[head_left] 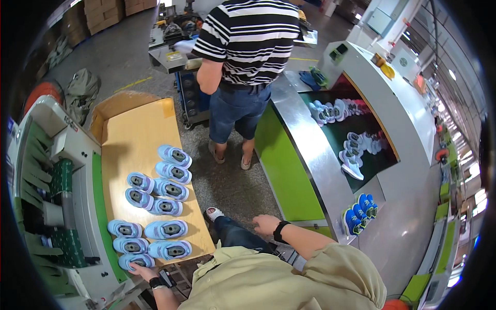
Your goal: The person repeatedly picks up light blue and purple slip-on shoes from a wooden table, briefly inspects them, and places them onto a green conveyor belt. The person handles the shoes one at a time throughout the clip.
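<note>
Left hand (143, 270) rests on the nearest pale blue shoe (135, 262), at the near end of the wooden tabletop (135, 129), close to its left edge. Fingers lie spread and flat over the shoe's heel end, not closed round it; touching, no grip that I can see. Right hand (266, 224) hangs free over the person's knee, fingers loosely curled, holding nothing, well apart from the shoes.

Ten or so blue shoes (166, 189) in paired rows run up the tabletop, openings upward, each with a grey insert showing. A green-and-grey machine (57, 191) stands against the tabletop's left edge.

Judgement: small, light, soft-sided shoes; the upper would give under a squeeze, the sole stays stiff. Best taken across the sole and sides, or pinched at the collar. Not fragile, little chance of slipping.

Beyond: a person in a striped shirt (253, 31), back turned; conveyor (356, 139) on the right carrying more shoes.
</note>
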The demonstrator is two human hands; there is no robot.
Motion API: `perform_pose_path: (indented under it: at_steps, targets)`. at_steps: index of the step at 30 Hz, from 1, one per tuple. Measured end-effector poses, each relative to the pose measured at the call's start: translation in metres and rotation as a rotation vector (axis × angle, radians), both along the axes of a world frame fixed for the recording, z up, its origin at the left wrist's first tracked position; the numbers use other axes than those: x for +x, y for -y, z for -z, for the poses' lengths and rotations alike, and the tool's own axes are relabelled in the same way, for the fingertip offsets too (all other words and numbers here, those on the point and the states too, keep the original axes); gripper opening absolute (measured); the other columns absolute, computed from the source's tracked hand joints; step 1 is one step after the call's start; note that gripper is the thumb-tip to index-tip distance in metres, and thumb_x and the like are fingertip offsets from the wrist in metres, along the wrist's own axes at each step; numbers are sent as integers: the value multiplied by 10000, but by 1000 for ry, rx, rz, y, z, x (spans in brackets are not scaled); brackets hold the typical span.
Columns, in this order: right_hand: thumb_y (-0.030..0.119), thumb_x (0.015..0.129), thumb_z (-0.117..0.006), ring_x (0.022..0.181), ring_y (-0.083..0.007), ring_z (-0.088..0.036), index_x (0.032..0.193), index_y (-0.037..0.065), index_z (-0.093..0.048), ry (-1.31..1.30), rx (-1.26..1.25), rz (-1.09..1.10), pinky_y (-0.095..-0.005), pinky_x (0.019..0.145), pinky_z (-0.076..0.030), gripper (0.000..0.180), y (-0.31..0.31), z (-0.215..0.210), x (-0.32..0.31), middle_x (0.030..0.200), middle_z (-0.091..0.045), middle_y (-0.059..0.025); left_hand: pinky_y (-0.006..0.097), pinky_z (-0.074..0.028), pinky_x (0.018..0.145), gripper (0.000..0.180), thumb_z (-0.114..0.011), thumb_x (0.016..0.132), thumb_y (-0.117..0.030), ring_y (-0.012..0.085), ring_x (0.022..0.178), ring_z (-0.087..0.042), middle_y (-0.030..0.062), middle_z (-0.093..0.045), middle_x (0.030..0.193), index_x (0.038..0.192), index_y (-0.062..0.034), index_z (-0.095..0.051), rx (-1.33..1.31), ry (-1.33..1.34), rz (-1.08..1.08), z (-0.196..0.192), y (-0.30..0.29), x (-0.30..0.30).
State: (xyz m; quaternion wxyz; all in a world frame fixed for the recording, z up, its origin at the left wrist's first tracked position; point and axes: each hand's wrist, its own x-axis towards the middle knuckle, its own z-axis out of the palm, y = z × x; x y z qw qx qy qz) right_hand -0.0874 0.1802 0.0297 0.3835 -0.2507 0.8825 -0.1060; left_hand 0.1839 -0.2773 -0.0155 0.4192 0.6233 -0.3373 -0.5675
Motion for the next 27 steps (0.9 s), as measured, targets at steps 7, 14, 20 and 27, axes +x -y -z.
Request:
perform_pose_path:
  at_steps: [7, 14, 20, 27]
  targets:
    - [319, 899, -599, 980, -339, -668, 954, 78, -719, -108, 97, -538, -475, 841, -538, 275, -127, 158, 7, 1025, -693, -176, 526, -350, 1158, 874, -413, 944, -767, 321, 1419, -420, 98, -443, 1562, 1539, -127, -411, 85, -621, 337, 62, 27, 65]
    - [249, 938, -591, 856, -298, -697, 979, 39, -720, 164, -20, 250, -418, 776, -538, 250, -136, 155, 15, 884, -729, -144, 569, -315, 1158, 641, -282, 1091, -532, 421, 1501, -287, 121, -262, 1661, 1630, -196, -199, -68, -139, 179, -15, -5, 55]
    - [230, 932, -602, 694, -248, -675, 909, 12, -721, 212, 8, 115, -383, 661, -535, 250, -137, 159, -55, 733, -694, -119, 496, -301, 1176, 706, -235, 1089, -576, 365, 1499, -332, 96, -205, 1701, 1642, -143, -164, 31, -105, 160, -12, -30, 76]
    - [176, 923, -660, 770, -159, -653, 1115, 3, -675, 153, -226, 172, -319, 680, -531, 259, -32, 107, -72, 873, -686, -75, 436, -386, 1104, 710, -333, 1080, -563, 323, 1408, -461, 87, -293, 1669, 1626, -118, -238, 119, -28, 146, -17, -45, 84]
